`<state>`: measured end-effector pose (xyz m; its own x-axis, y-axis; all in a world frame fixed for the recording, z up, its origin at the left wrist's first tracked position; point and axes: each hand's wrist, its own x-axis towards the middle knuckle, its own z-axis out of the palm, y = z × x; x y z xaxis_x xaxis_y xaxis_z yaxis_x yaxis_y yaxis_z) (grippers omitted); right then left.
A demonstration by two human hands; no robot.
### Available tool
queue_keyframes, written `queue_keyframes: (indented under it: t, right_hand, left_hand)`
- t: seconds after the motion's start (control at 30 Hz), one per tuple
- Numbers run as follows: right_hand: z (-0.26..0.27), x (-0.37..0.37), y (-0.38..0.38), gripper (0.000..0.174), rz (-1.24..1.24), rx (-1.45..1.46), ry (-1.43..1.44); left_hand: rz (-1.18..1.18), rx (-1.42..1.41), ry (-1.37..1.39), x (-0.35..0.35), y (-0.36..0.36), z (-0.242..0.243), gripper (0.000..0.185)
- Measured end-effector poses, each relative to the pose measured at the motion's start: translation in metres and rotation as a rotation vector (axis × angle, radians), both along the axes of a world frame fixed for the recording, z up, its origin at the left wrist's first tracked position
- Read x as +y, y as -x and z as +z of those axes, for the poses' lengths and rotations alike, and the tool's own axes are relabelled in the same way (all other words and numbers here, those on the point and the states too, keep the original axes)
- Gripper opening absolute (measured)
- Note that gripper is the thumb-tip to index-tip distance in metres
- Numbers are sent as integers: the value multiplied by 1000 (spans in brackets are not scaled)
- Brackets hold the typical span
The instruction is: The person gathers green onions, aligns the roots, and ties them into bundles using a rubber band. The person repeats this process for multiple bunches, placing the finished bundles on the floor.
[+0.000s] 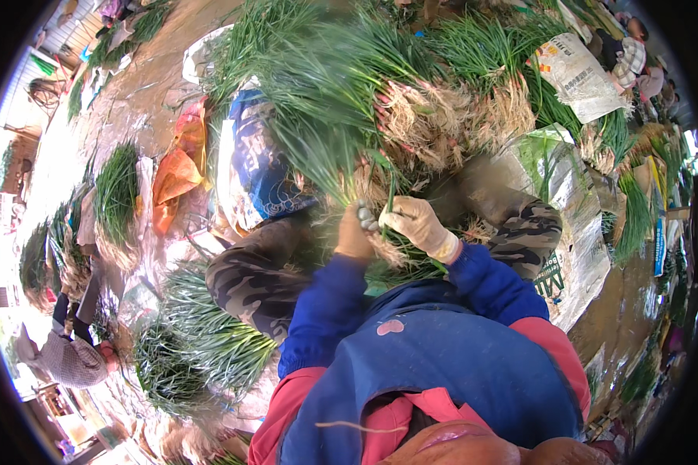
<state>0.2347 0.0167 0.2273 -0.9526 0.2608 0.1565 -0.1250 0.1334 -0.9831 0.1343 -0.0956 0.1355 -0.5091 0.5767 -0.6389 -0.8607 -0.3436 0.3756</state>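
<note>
My left hand (358,229) is closed around a small bunch of green onions (340,180). Their long green leaves fan up and to the left, and pale roots (388,249) hang out below the fist. Close beside it, my right hand (419,226), in a dirty whitish glove, pinches a single green stalk (391,195) between thumb and fingers. Just beyond both hands lies a large heap of green onions (349,75), its tangled tan roots (424,122) towards me. Loose green leaves (407,270) lie beneath my hands, between my bent legs in camouflage trousers (256,273).
A blue and white sack (256,157) and an orange plastic sheet (180,165) lie to the left. More green onions (209,331) are piled by my left leg. A printed white sack (576,244) spreads on the right. Another person (72,357) works at far left.
</note>
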Motion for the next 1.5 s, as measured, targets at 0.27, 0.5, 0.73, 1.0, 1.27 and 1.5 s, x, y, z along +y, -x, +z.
queue_keyframes:
  t: [0.27,0.5,0.73,1.0,1.27,1.5]
  right_hand:
    - [-84,106,-28,28,209,-380,-741]
    - [-90,119,65,40,-295,-675,-916]
    - [-97,129,70,39,-218,-609,-657]
    - [-72,137,73,32,63,-649,-991]
    - [-83,173,51,15,611,157,-1065]
    - [46,183,61,23,217,-500,389]
  left_hand:
    - [-38,373,-810,-20,42,100,17]
    - [6,274,-281,-7,29,36,18]
    - [-1,81,-102,-7,25,12,14]
    - [-6,7,-188,-4,28,0,14]
    - [-94,44,-206,-1,31,-11,15]
    - [-27,66,-216,-7,31,-18,17]
